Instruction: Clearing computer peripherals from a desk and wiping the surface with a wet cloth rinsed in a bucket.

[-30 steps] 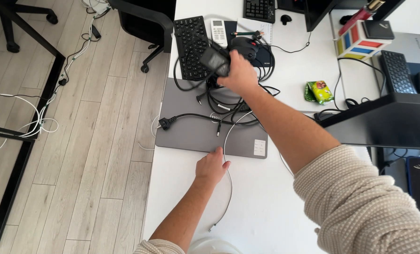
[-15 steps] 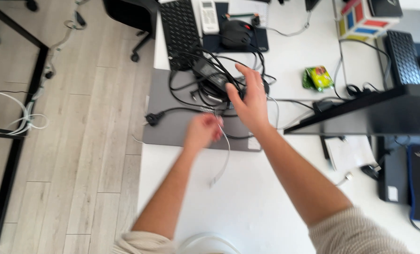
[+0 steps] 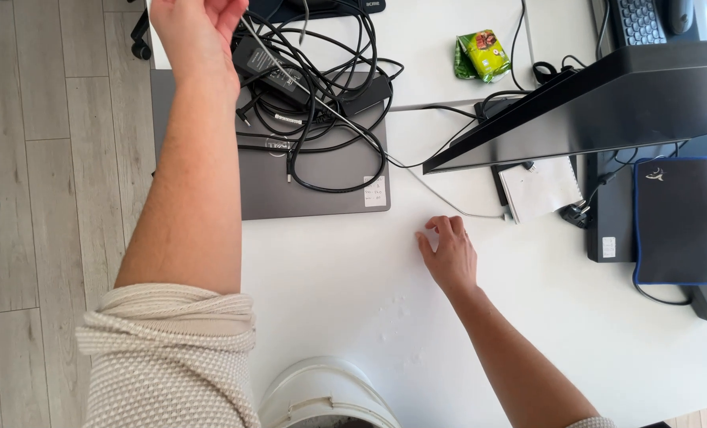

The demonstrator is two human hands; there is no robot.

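My left hand (image 3: 196,24) is raised at the top left, its fingers pinched on a thin white cable (image 3: 417,176). The cable slants down and to the right, over a closed grey laptop (image 3: 322,194), and ends near a notepad (image 3: 537,190). A tangle of black cables with power adapters (image 3: 306,75) lies on the laptop, just right of that hand. My right hand (image 3: 449,252) rests on the white table (image 3: 353,277) below the cable's far end. Its fingers are loosely spread and hold nothing.
A black monitor (image 3: 599,99) overhangs the right side. Behind it lie a green snack packet (image 3: 480,54) and a keyboard (image 3: 640,20). A dark blue-edged pad (image 3: 682,218) sits at the right, and a white bucket (image 3: 330,395) by the table's near edge. Wooden floor runs along the left.
My left hand rose from the laptop's front edge, lifting the white cable. My right hand let go of the black adapter and cables and came down onto the table. The view shifted right.
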